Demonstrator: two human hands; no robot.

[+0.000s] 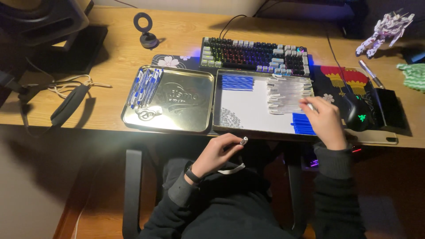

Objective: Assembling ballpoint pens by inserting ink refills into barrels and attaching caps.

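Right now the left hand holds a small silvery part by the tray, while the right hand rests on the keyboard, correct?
Not quite. In the head view the right hand rests on the clear tubes in the tray, not the keyboard. The left hand does hold the small silvery part.
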